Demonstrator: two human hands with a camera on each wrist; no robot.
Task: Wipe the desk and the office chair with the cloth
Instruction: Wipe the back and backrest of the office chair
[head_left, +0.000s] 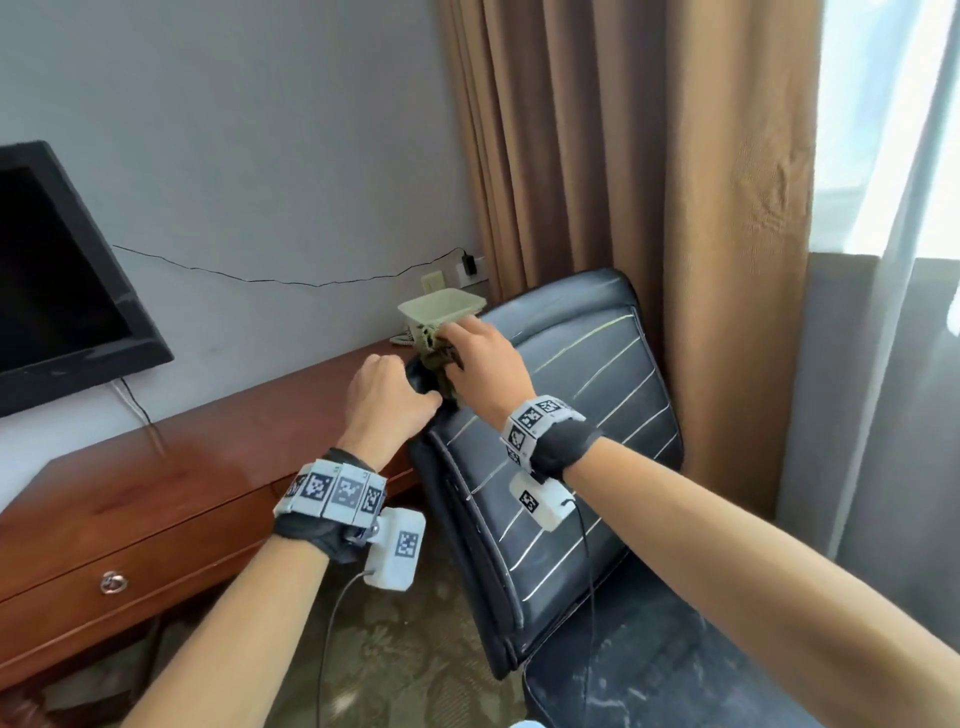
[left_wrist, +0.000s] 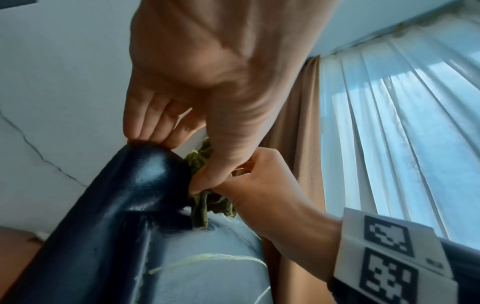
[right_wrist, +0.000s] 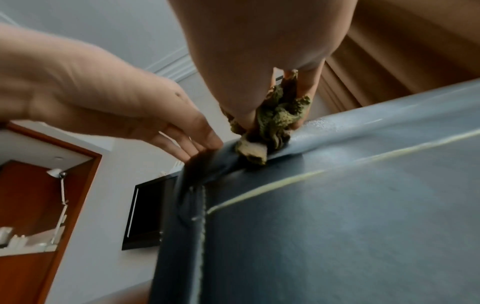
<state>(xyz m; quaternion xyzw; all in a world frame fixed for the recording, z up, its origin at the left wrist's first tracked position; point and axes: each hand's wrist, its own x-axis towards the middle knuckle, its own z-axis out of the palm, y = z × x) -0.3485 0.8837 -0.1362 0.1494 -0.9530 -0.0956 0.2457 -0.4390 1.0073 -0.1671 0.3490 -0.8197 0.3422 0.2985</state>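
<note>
A black office chair's backrest (head_left: 566, 415) with pale stitch lines stands right of the brown wooden desk (head_left: 156, 493). My right hand (head_left: 483, 358) grips a crumpled green cloth (head_left: 434, 358) and presses it on the backrest's top edge near its left corner. In the right wrist view the cloth (right_wrist: 275, 117) bunches under my fingers against the chair's rim (right_wrist: 363, 119). My left hand (head_left: 384, 400) holds the backrest's top left corner: fingers (left_wrist: 145, 123) lie on the corner (left_wrist: 145, 168), thumb on the front side beside the cloth (left_wrist: 200, 160).
A pale square container (head_left: 441, 306) stands at the desk's far end by the wall sockets. A black screen (head_left: 52, 286) hangs on the wall at left, with a cable running along the wall. Brown curtains (head_left: 649, 182) hang behind the chair. The chair seat (head_left: 649, 675) is below right.
</note>
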